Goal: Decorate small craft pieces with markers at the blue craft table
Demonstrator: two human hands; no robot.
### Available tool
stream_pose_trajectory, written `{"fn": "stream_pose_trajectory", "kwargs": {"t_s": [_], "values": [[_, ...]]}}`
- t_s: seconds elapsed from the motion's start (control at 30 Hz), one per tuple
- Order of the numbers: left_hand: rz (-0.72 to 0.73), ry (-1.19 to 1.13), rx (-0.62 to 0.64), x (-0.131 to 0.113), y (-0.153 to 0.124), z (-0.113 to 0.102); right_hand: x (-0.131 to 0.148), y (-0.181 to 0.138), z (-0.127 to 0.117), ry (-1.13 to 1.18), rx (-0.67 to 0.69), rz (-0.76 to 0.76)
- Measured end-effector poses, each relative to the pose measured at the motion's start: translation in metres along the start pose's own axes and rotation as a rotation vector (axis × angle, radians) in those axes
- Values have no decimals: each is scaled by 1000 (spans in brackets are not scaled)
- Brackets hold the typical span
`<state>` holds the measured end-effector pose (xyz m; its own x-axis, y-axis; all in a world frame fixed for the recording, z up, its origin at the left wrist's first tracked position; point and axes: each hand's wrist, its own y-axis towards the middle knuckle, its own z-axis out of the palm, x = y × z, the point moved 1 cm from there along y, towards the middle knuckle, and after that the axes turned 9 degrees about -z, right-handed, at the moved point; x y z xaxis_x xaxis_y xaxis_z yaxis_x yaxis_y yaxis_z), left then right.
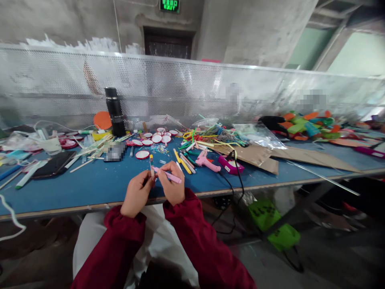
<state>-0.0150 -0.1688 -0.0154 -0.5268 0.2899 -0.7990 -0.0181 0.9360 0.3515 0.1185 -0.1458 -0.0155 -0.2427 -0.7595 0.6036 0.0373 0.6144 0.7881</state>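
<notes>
My left hand (136,194) is closed, pinching a small flat wooden stick (152,165) upright; its upper end shows dark and yellow marks. Held like a pen in my right hand (174,188) is a pink marker (172,177), its tip pointing left at the stick and seeming to touch it. Both hands are close together over the front edge of the blue table (99,182). Just beyond them lie a round white disc with a red rim (142,155) and several yellow and pale markers (187,165).
A pink glue gun (207,161) with a black cable lies right of the markers, beside a purple tape-like object (231,165). Cardboard (313,157) covers the right side. A black bottle (114,112) stands at the back; a dark phone (54,164) lies left. A perforated metal screen (180,88) rises behind.
</notes>
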Motion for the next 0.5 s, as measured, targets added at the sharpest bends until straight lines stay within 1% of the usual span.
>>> {"fn": "stream_pose_trajectory", "kwargs": {"t_s": [0.37, 0.5], "values": [[4, -6, -2, -1, 0, 0, 0, -1, 0, 8, -17, -3], [7, -21, 0, 0, 0, 0, 0, -1, 0, 15, 1, -10]]}}
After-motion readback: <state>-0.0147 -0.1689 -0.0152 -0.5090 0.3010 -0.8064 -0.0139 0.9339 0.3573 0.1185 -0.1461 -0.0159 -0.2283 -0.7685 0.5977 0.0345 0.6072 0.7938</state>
